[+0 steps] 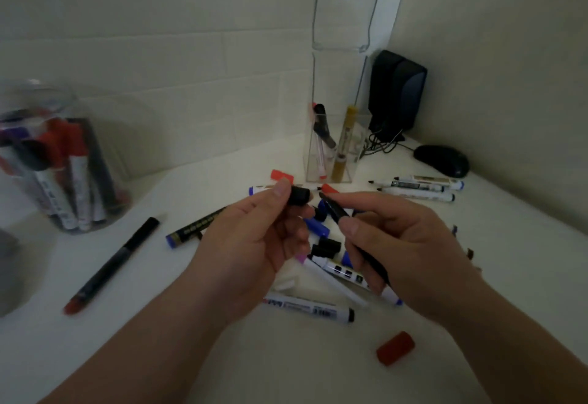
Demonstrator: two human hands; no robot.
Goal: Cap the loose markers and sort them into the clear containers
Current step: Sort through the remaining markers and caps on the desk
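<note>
Holds a black cap in the left hand, pinched between the thumb on top and the curled fingers underneath, with the cap's far end poking out to the right past the fingertips. Grips a black marker in the right hand, thumb and curled fingers wrapped round the barrel, the uncapped tip sticking out beyond the thumb and aimed up and left at the cap. Tip and cap near each other but apart, a small gap between, not yet joined. Both held up over a heap of loose caps, blue and black, and several white-barrelled markers on the white table.

Behind the heap, a tall square clear container with a gold marker and a dark pen standing inside. At far left, a round clear jar crowded with upright markers, some red-capped. Between jar and hands, a black marker with a red end and a dark marker with a blue end, both flat on the table. One red cap alone near the right forearm, a second red cap just behind the left thumb. To the right of the container, three uncapped white markers side by side. In the corner, a black speaker and a black mouse.
</note>
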